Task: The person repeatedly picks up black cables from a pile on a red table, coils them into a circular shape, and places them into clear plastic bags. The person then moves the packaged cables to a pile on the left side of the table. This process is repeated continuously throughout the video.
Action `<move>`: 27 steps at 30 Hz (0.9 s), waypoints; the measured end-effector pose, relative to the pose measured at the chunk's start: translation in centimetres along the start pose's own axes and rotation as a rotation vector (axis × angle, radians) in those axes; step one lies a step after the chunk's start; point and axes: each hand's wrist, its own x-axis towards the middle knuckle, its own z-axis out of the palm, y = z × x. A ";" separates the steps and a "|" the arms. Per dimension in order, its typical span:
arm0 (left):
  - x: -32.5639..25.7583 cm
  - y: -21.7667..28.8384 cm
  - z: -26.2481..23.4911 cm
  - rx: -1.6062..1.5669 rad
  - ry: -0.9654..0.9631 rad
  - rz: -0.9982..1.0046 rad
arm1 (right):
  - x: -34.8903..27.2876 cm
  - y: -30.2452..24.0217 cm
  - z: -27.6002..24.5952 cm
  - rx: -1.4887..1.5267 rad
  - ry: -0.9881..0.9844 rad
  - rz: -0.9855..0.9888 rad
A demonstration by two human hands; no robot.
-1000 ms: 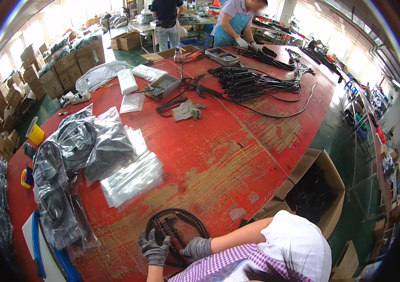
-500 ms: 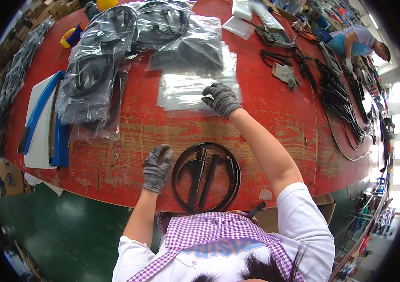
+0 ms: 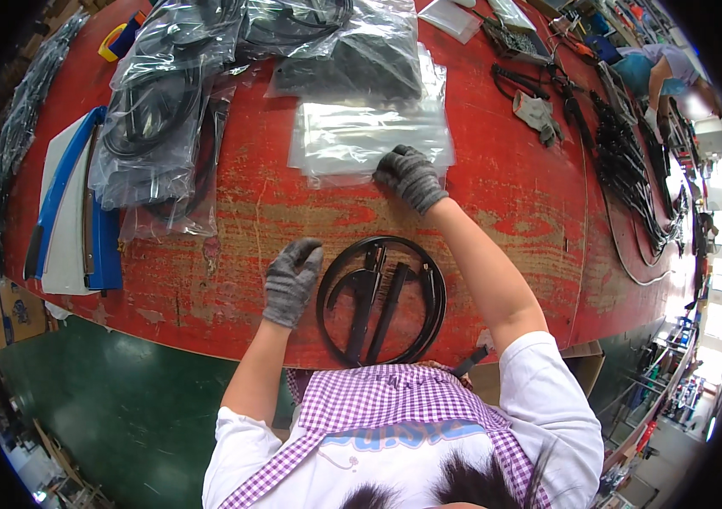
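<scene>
A coiled black cable with two plug ends point(image 3: 382, 299) lies flat on the red table point(image 3: 513, 170) right in front of me. My left hand point(image 3: 291, 280), in a grey knit glove, rests on the table touching the coil's left edge. My right hand point(image 3: 409, 176), also gloved, reaches forward and presses on the near edge of a stack of clear plastic bags point(image 3: 369, 136). Neither hand has lifted anything.
Bagged black cable coils point(image 3: 174, 110) are piled at the left rear. Blue and white flat sheets point(image 3: 72, 212) lie at the left edge. Loose black cables point(image 3: 632, 170) and a grey glove point(image 3: 540, 112) sit to the right, where another person point(image 3: 666, 72) works.
One second ago I looked across the table; since then the view has tilted straight down. My right hand stays stretched to the clear bags, my left hand beside the coil.
</scene>
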 end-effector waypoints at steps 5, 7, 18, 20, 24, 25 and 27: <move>3.6 2.0 3.8 -0.152 -0.154 -0.094 | 2.0 0.0 -1.2 0.372 -0.060 0.103; 5.9 2.1 5.5 -0.272 -0.181 -0.224 | 1.9 -0.3 -1.8 0.369 -0.011 0.126; 10.2 2.4 6.1 -0.288 0.112 -0.280 | 1.2 -3.1 -5.3 0.275 0.363 0.214; 8.8 1.3 5.2 -0.207 0.138 -0.189 | 0.9 -3.8 -6.1 0.197 0.376 0.181; 5.6 5.6 4.8 0.728 0.452 0.291 | 0.5 -4.5 -6.8 0.178 0.397 0.163; 5.5 6.9 5.1 0.734 0.569 0.593 | 0.6 -4.8 -6.7 0.180 0.392 0.151; 6.2 9.2 6.4 0.699 0.769 1.197 | 1.0 -4.5 -6.3 0.160 0.399 0.131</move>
